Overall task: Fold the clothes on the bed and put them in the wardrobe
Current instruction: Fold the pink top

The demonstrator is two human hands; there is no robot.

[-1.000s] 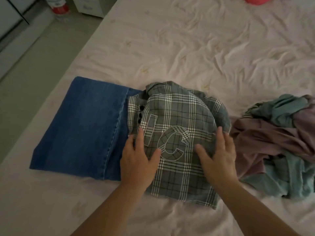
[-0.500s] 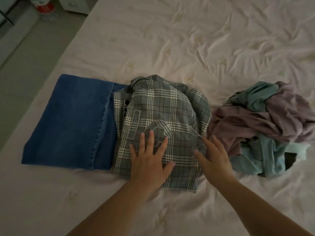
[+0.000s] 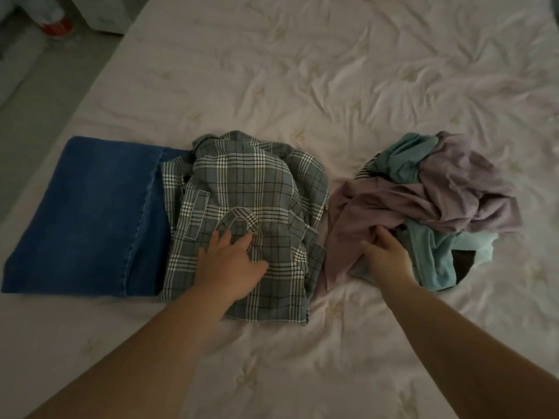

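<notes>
Left hand [image 3: 231,266] lies flat with fingers spread on the folded plaid shirt [image 3: 248,213] mid-frame, beside the folded jeans [image 3: 87,216] at left, while the right hand [image 3: 385,257] grabs the mauve garment [image 3: 393,204] in the unfolded pile [image 3: 432,207] at right.

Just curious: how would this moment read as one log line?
left hand: flat on folded plaid shirt | right hand: grip on mauve garment in unfolded pile | jeans: folded
</notes>
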